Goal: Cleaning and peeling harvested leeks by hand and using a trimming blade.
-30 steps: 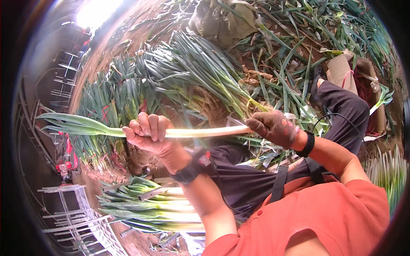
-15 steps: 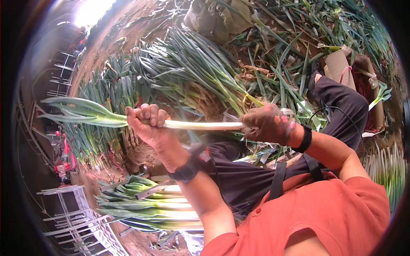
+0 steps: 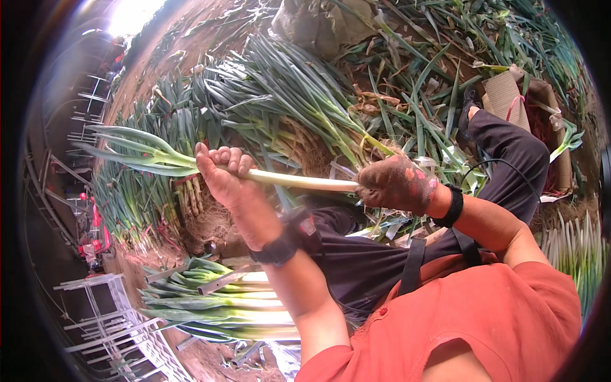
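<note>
The left hand [image 3: 229,181], bare, has its fingers curled round a long, slender stalk, white in the shaft and green in the leaf [image 3: 305,182]; the right hand [image 3: 398,184], in a brown glove with reddish patches, is closed on its white end and hides the tip. The stalk spans the gap between the two sets of fingers, slightly tilted, its green leaves fanning out past the left fingers. Nearer the body than the fingers lie dark trousers [image 3: 366,274]. Below the left fingers, a row of thick green-and-white stalks [image 3: 235,312] lies under a grey metal bar [image 3: 223,282], its white ends partly covered by the left forearm.

Just beyond the fingers, a loose heap of long blue-green stalks with brown roots [image 3: 286,89] points its lower ends at the right hand. Outward from the left fingers stand packed bundles of green stalks [image 3: 143,197]. Beyond the right fingers are strewn leaf scraps [image 3: 414,114] and, past the knee, a tan corrugated cardboard piece [image 3: 507,105]. Farther off, ahead of the fingers, sits a crumpled grey-green sack [image 3: 324,28]. Well out beyond the left fingers, near the distorted rim, is what appears to be a white slatted rack [image 3: 124,315].
</note>
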### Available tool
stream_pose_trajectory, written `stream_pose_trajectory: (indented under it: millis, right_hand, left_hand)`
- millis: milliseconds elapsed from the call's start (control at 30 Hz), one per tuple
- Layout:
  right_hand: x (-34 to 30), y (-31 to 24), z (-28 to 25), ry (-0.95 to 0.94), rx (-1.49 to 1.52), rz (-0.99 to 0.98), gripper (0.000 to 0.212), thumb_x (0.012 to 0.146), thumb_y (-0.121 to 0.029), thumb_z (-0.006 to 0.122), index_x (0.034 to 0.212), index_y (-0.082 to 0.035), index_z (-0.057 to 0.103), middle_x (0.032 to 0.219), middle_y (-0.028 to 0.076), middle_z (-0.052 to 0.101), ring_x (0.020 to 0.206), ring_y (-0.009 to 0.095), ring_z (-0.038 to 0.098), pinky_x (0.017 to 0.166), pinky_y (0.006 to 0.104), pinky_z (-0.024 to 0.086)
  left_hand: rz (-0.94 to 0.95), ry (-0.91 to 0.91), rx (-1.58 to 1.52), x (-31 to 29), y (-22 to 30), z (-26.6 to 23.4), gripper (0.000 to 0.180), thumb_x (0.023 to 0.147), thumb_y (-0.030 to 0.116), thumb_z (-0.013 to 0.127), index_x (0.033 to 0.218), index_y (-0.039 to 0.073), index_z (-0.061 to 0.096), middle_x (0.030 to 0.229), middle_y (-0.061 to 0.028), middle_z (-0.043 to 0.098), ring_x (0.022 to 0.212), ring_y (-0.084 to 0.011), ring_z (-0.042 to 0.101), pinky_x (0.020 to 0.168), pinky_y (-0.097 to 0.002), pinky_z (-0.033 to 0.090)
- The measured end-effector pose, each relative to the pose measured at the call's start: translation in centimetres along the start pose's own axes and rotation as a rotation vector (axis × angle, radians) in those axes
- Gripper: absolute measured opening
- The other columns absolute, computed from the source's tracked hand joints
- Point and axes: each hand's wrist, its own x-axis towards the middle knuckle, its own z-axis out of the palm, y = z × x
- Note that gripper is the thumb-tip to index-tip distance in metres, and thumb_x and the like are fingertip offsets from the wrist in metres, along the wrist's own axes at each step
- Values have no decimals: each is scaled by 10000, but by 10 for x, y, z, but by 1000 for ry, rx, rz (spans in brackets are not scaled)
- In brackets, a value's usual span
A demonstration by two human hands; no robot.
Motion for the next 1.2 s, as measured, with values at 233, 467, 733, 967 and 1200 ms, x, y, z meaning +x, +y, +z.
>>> stream_pose_trajectory:
  millis: [233, 467, 733, 967, 1200]
  right_hand:
    - [0, -1, 2, -28, 29, 54, 141, 780, -197, 593, 758, -62, 632, 586, 134, 542, 519, 265, 542, 528, 339, 447]
    - [-1, 3, 9, 57, 30, 31, 143, 790, -184, 554, 772, -64, 630, 595, 139, 552, 543, 266, 574, 530, 334, 465]
    - [1, 5, 11, 213, 204, 179, 155, 821, -156, 561, 841, -25, 641, 648, 127, 605, 560, 191, 587, 551, 310, 472]
    - [-1, 38, 15, 315, 1025, 359, 196, 891, -128, 487, 928, 25, 604, 759, 63, 624, 682, 140, 602, 627, 276, 501]
    - [-9, 50, -10, 307, 1451, 462, 178, 880, -39, 438, 983, 41, 559, 785, 50, 566, 642, 121, 549, 624, 235, 489]
  left_hand:
    - [79, 204, 142, 0, -3, 1, 304, 845, 278, 594, 641, 154, 407, 538, 35, 386, 389, -67, 334, 306, -196, 269]
    - [88, 281, 157, 0, -4, 3, 319, 839, 275, 605, 644, 152, 385, 541, 32, 365, 389, -72, 321, 308, -201, 254]
    - [102, 226, 93, -2, 1, 0, 316, 856, 306, 588, 654, 148, 404, 540, 32, 373, 386, -67, 317, 300, -192, 256]
    - [95, 84, -12, -4, 7, -4, 340, 866, 304, 575, 617, 144, 409, 526, 30, 376, 380, -60, 306, 284, -179, 268]
    - [74, 87, -3, -4, 9, -2, 353, 872, 307, 565, 604, 145, 401, 517, 28, 370, 377, -67, 303, 282, -186, 246]
